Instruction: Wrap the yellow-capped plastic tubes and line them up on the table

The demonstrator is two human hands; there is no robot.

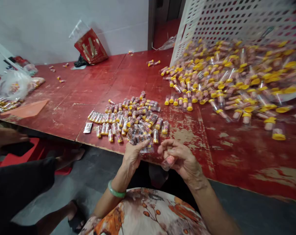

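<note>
My left hand point(133, 156) pinches a stack of printed plastic wrappers point(146, 143) at the table's front edge. In my right hand point(183, 158) is a clear plastic tube point(168, 162) with pink contents, tilted and held by curled fingers just right of the wrappers. Which end of the tube has a cap is hidden. Just beyond my hands lies a group of small yellow-capped tubes point(125, 122) in printed wrappers, some lined up in rows. A silver packet point(88, 127) lies at that group's left end.
A white perforated crate point(187, 31) is tipped at the right, with many yellow-capped tubes point(221, 73) spilling onto the red table point(96, 91). A red bag point(91, 47) leans on the wall. At left are a plastic bag point(12, 85), an orange sheet point(28, 109) and a seated person point(21, 186).
</note>
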